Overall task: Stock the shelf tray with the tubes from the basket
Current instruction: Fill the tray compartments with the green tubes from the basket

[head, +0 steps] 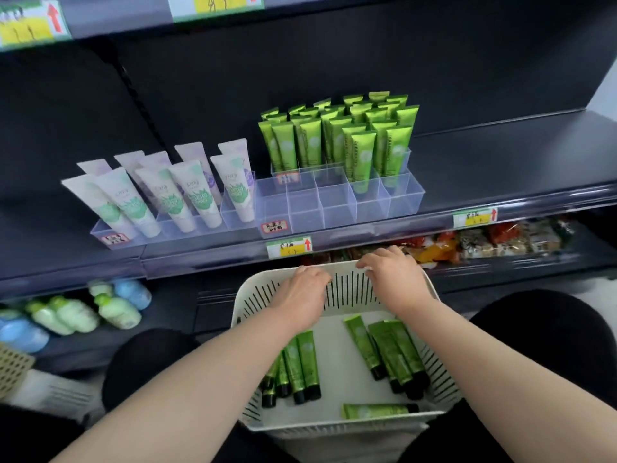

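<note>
A white slotted basket (334, 426) rests on my lap below the shelf. Green tubes with black caps lie flat in it: one bunch on the left (300, 365), another on the right (394, 352), and a single tube by the near wall (377, 411). My left hand (303, 295) and my right hand (390, 275) both reach to the basket's far rim, fingers curled over it. On the shelf above stands a clear divided tray (337, 208). Upright green tubes (337, 135) fill its back rows, while most front compartments hold nothing.
White tubes (173, 195) stand in a second clear tray to the left. Price tags (289, 247) hang on the shelf edge. Green and blue bottles (83, 312) and snack packs (484, 242) fill the lower shelf. A woven basket (13, 365) sits at far left.
</note>
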A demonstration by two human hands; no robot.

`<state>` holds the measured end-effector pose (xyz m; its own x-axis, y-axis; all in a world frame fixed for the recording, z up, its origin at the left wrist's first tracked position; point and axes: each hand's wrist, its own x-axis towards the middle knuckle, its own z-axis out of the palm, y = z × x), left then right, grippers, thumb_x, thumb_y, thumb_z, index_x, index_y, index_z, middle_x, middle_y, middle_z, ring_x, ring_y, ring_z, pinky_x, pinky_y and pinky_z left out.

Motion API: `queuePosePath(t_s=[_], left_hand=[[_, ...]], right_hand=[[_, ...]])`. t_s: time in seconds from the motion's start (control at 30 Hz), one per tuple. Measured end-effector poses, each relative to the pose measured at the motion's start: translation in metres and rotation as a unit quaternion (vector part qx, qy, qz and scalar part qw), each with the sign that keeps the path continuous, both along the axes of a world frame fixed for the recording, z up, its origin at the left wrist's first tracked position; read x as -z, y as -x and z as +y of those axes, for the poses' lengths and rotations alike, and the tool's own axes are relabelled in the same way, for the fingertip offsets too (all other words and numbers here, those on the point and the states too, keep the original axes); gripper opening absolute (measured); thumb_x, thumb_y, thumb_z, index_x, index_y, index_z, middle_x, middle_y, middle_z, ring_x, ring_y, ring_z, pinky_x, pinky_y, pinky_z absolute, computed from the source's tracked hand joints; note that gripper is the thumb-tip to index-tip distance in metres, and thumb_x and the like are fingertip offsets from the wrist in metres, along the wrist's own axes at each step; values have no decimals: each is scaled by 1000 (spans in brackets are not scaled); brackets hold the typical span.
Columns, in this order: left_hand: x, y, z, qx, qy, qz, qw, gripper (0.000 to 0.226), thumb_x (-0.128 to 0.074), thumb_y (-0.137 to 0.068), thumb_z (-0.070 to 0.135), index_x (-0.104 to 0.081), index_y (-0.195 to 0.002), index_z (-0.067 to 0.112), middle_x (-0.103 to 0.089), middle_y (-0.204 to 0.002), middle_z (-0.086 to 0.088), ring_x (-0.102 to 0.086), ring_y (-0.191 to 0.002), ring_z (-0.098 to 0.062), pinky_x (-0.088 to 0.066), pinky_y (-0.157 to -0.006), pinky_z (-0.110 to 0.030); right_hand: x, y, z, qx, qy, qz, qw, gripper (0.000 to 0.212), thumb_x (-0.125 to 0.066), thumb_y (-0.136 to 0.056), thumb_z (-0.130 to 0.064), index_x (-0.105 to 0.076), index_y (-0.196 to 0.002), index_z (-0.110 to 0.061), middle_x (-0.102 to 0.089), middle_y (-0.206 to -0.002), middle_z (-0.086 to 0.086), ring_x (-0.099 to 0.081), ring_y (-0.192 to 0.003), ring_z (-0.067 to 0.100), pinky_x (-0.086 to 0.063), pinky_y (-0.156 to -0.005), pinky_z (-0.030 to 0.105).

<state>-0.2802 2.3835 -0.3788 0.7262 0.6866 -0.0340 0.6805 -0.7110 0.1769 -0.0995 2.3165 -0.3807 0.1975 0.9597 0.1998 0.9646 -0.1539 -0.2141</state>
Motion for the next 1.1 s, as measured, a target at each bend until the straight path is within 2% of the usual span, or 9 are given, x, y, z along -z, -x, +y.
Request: queuePosePath(t_s=[0.17,0.33,0.5,0.7,0.83,1.0,1.1], left_hand=[[47,21,-16,-24,50,27,998,35,-51,-93,13,-53,-128,15,-54,-129,-2,-44,-121,-19,-38,-106,-36],[76,34,-19,-46,94,55,993,40,-47,-94,7,-50,-133,14,-52,-132,-4,-43,-122,-21,-36,-106,-35],[100,39,-22,-68,135,71,986,44,-46,-91,2,-48,-134,12,-50,-134,-7,-42,-125,-24,-35,-105,-34],[126,47,-33,-72,181,65,979,45,-52,-86,-2,-52,-129,11,-51,-131,-6,-43,-120,-23,-39,-102,-35],[136,51,-32,-75,179,34,980,48,-52,-87,-4,-52,-132,11,-51,-134,-4,-44,-121,-20,-37,-105,-31],[142,55,-26,-101,189,6,977,47,-48,-88,-5,-54,-130,15,-54,-131,-2,-45,-121,-19,-37,-102,-28],[145,56,-24,-107,194,-2,975,43,-48,-90,-3,-55,-128,16,-55,-130,-1,-45,-121,-18,-38,-102,-28]], right_hand=[[42,0,-21,10,92,21,996,36,-54,-88,-10,-62,-114,-33,-61,-117,-8,-48,-112,17,-42,-85,34],[75,1,-27,6,181,33,983,35,-55,-89,-10,-59,-118,-29,-60,-121,-7,-47,-114,16,-44,-91,34],[103,12,-16,-8,279,30,960,43,-50,-89,-6,-54,-126,-27,-52,-131,1,-40,-124,23,-34,-106,42],[131,26,2,-42,328,-39,943,56,-47,-80,1,-44,-132,-19,-54,-124,7,-41,-116,28,-38,-93,39],[147,29,13,-18,350,-24,936,61,-49,-81,-1,-34,-137,-17,-55,-125,11,-42,-116,30,-37,-95,41],[157,33,18,31,349,-17,936,54,-54,-86,-12,-34,-136,-17,-56,-121,12,-46,-112,29,-41,-93,40],[163,39,18,28,367,8,930,46,-53,-89,-19,-37,-132,-16,-54,-122,11,-45,-114,28,-40,-93,40]])
